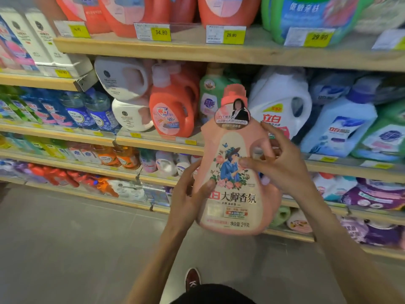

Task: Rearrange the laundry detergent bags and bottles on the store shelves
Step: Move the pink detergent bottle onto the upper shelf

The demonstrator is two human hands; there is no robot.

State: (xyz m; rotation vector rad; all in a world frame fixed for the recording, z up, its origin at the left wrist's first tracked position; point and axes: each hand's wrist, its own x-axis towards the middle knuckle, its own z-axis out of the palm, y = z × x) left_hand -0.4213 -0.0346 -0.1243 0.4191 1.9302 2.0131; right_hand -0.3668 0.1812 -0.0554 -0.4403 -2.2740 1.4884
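Note:
I hold a pink detergent bottle upright in front of the shelves, its flowered label facing me and a round tag hanging at its neck. My left hand grips its lower left side, thumb on the label. My right hand holds the handle on the right, fingers partly spread across the front. Behind it, on the middle shelf, stand an orange bottle, a green bottle and a white bottle.
The upper shelf carries red and green jugs with yellow price tags. White jugs lie stacked at the left. Blue bottles stand at the right. Lower shelves hold bags and small bottles. Grey floor and my shoe are below.

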